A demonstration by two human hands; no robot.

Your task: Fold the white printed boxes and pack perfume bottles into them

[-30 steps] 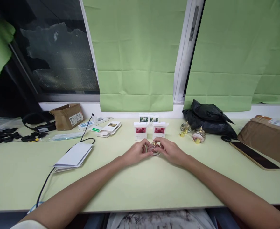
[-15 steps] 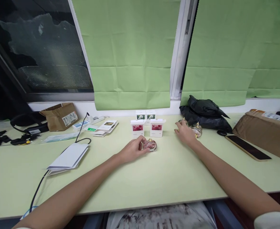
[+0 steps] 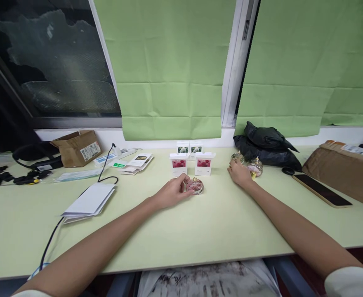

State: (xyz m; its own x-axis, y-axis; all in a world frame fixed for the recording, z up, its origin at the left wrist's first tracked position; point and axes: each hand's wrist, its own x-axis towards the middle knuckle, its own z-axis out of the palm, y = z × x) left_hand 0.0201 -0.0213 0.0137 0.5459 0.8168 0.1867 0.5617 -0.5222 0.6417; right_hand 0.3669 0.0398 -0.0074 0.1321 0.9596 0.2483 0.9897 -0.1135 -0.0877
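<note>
My left hand rests on the table, thumb and fingers curled around the left side of a round glass bottle with pink filling and a gold top. My right hand lies farther off on the right with its fingers bent together; whatever is under them is hidden. Just beyond its fingertips stands a pale round glass bottle with a gold top. A pinkish one stands right of the hand, with a yellow bit at its base.
Two white boxes with pink flower pictures stand mid-table, with white-flower boxes behind. Folded papers and a black cable lie left. A brown carton stands at the back. Black bags, a phone and a large package are right.
My right hand has drawn slightly down and toward me, so the pale bottle behind it shows more. My left hand still holds the pink bottle in the same place.
</note>
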